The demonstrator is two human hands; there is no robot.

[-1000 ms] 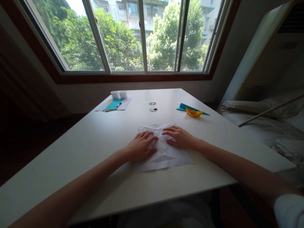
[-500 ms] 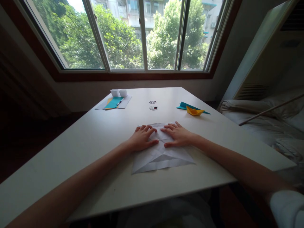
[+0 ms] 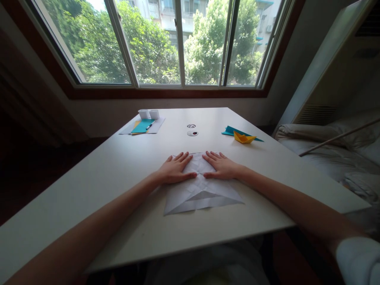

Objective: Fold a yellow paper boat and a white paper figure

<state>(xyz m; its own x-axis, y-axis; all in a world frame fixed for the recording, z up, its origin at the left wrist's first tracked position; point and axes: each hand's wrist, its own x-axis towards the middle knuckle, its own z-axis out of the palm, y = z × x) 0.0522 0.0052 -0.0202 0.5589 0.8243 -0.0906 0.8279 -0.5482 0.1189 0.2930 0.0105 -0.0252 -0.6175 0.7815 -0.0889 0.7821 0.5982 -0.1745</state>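
Observation:
A folded sheet of white paper [image 3: 204, 196] lies on the white table in front of me, creased, with a raised triangular flap at its near side. My left hand [image 3: 176, 168] rests flat on the far left part of the paper, fingers stretched and a little spread. Opposite it, my right hand [image 3: 221, 165] lies flat on the far right part, fingers likewise apart. The thumbs point at each other near the paper's middle, with a small gap between them. Both palms hide the paper's far side edges.
On the table [image 3: 124, 237], a yellow paper boat [image 3: 244, 137] stands by a blue paper plane [image 3: 234, 131] at the right. Two round stickers [image 3: 192, 133] lie mid-table. Far left are coloured sheets [image 3: 142, 126], a pen [image 3: 150, 125] and small white paper boxes [image 3: 144, 114]. A sofa [image 3: 320, 152] stands right.
Both hands have slid slightly apart and outward on the paper, their fingers now straighter and flatter. The paper has stayed in place.

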